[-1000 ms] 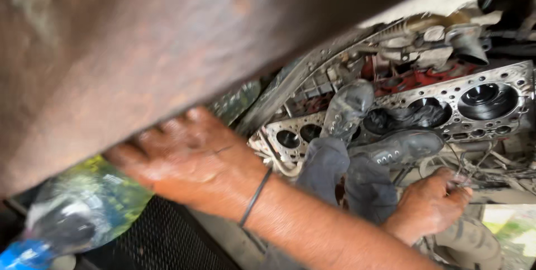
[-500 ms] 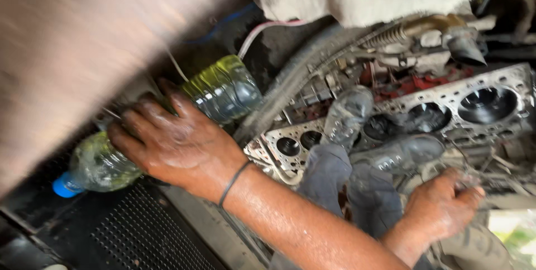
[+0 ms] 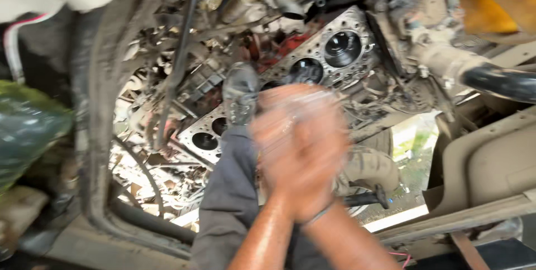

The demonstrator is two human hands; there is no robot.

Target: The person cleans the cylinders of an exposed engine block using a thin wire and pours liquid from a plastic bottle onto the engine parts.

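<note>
My hands [image 3: 298,147] are a blurred, wet-shining reddish brown, and a thin dark band circles one wrist. My trouser leg [image 3: 231,203] is dull grey-blue, ending in a grey shoe [image 3: 241,94] smeared dark. The engine block [image 3: 312,66] beyond is pale silver-grey metal with black round bores and patches of red paint showing between grimy brown parts. At the far left, a bottle [image 3: 25,130] looks cloudy green. A black hose [image 3: 499,83] lies to the right, with yellow-orange bodywork [image 3: 497,5] behind it.
</note>
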